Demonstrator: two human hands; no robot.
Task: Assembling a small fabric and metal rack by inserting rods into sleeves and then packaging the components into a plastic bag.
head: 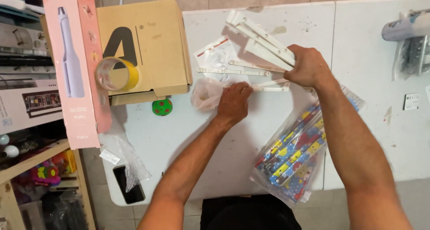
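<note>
Nearest us, a clear bag of bright patterned rolls (293, 160) lies at the table's (215, 145) front edge, under our right forearm. Our right hand (308, 67) is closed around a bundle of white plastic bars (260, 37), lifted and fanned above the tabletop. Our left hand (233, 102) pinches one end of a thin white strip (273, 86), with a crumpled plastic bag (205, 94) touching its knuckles. Two more strips (233, 71) lie flat just beyond. A cardboard box (143, 46) carrying a yellow tape roll (117, 74) sits further left.
</note>
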